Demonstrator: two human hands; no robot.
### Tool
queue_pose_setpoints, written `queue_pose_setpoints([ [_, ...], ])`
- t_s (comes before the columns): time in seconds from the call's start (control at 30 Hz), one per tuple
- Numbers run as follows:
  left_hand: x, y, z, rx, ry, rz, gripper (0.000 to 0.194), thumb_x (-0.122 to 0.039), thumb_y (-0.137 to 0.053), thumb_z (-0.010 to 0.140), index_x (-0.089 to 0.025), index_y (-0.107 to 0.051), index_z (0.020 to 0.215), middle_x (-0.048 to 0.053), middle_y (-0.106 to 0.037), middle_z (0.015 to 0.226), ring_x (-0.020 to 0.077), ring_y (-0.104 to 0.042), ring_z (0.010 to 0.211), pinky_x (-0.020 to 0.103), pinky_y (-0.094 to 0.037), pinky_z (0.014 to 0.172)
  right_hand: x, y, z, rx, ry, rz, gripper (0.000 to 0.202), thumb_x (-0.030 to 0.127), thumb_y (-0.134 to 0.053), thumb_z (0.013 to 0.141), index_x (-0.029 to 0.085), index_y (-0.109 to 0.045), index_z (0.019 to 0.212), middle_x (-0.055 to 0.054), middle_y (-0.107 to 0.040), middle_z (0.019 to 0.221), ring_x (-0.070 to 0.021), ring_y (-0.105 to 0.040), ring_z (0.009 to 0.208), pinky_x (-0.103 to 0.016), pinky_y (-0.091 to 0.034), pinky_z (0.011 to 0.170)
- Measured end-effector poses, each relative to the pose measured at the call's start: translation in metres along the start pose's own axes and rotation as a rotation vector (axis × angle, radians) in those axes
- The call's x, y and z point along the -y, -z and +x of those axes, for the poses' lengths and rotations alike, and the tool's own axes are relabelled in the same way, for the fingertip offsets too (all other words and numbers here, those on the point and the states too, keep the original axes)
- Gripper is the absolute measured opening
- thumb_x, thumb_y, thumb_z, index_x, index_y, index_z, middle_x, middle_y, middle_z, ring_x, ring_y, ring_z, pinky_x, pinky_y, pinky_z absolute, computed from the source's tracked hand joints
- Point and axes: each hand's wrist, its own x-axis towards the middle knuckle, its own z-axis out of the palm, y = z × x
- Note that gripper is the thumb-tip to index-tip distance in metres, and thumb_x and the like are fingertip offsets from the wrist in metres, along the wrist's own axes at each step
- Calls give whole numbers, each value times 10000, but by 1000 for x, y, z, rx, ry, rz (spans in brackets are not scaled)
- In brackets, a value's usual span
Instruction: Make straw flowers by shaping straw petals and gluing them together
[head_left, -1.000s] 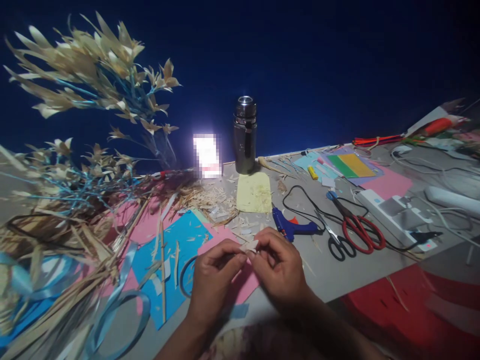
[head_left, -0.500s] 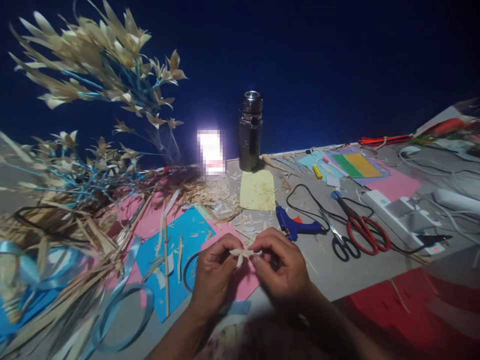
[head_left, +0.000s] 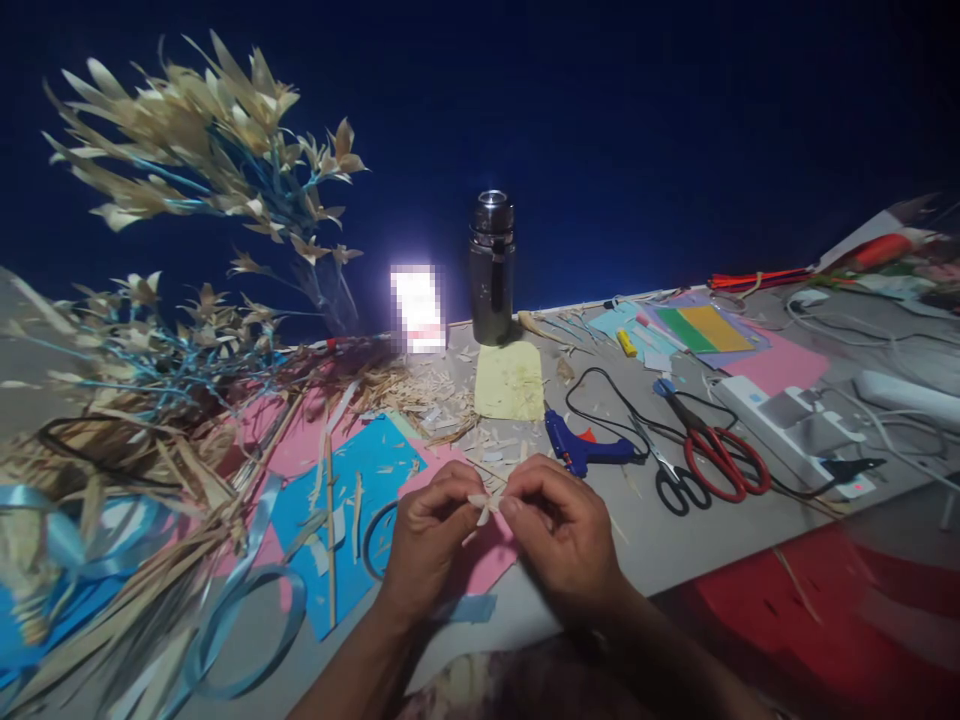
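A small pale flower-like piece (head_left: 484, 505) with several petals is held between my two hands at the lower middle. My left hand (head_left: 431, 535) pinches its left side with thumb and forefinger. On its right side, the thumb and forefinger of my right hand (head_left: 566, 525) are closed on it. Both hands are over a pink sheet (head_left: 491, 562). Just beyond my right hand lies a blue glue gun (head_left: 592, 448). A blue sheet (head_left: 349, 515) with pale scraps is to the left of my left hand.
Dried pale flowers on blue stems (head_left: 247, 150) rise at the left, above husk strips and blue ribbon (head_left: 244, 635). A dark flask (head_left: 492, 280) stands behind a yellow sheet (head_left: 510, 380). Black-handled scissors (head_left: 682, 490), red-handled scissors (head_left: 727, 463) and a power strip (head_left: 787, 430) lie right.
My hands have drawn slightly closer together around the pale piece, whose petals now show at a different angle. The view has shifted a little, moving the flask and tools slightly left.
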Motion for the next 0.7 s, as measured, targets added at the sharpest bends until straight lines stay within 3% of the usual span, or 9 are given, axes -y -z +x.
queue_pose_setpoints([
  [0.17, 0, 0, 1, 84, -9, -23, 199, -320, -871, 757, -196, -759, 648, 15, -566, 747, 158, -517, 689, 290, -440, 625, -2, 0, -2, 25, -206, 159, 196, 264, -634, 910, 191, -615, 729, 19, -558, 665, -132, -505, 609, -252, -407, 564],
  [0.23, -1, 0, 1, 82, -18, -21, 220, -314, -867, 763, -182, -741, 640, 10, -554, 738, 151, -505, 682, 281, -433, 623, -2, -1, -5, 18, -226, 175, 187, 279, -633, 928, 192, -625, 762, 19, -562, 667, -128, -502, 593, -244, -417, 546],
  [0.33, -1, -2, 1, 18, -13, -26, 212, -296, -849, 783, -180, -716, 666, 1, -552, 744, 144, -515, 683, 274, -447, 644, -4, -4, -16, -135, -53, 13, 24, 204, -642, 937, 206, -664, 946, -19, -622, 835, -129, -528, 628, -246, -452, 554],
  [0.4, -1, -4, 0, -36, 3, -30, 219, -310, -862, 759, -183, -701, 684, -3, -556, 760, 139, -515, 670, 268, -455, 630, -4, -7, -22, -228, 148, -150, 181, 142, -679, 910, 225, -666, 1070, -53, -626, 938, -157, -570, 714, -269, -486, 593],
  [0.5, 0, -7, -2, -76, -6, -32, 254, -325, -896, 700, -182, -688, 675, -2, -549, 764, 141, -516, 667, 260, -463, 602, -5, -10, -24, -248, 364, -304, 277, 114, -744, 869, 225, -664, 1109, -74, -604, 935, -208, -609, 813, -319, -533, 656],
  [0.7, 2, -10, -4, -52, 3, -45, 249, -308, -906, 679, -175, -694, 676, 11, -560, 800, 135, -513, 668, 242, -452, 568, -5, -8, -15, -211, 458, -484, 177, 58, -661, 893, 217, -690, 966, -52, -597, 810, -198, -586, 730, -322, -491, 624],
])
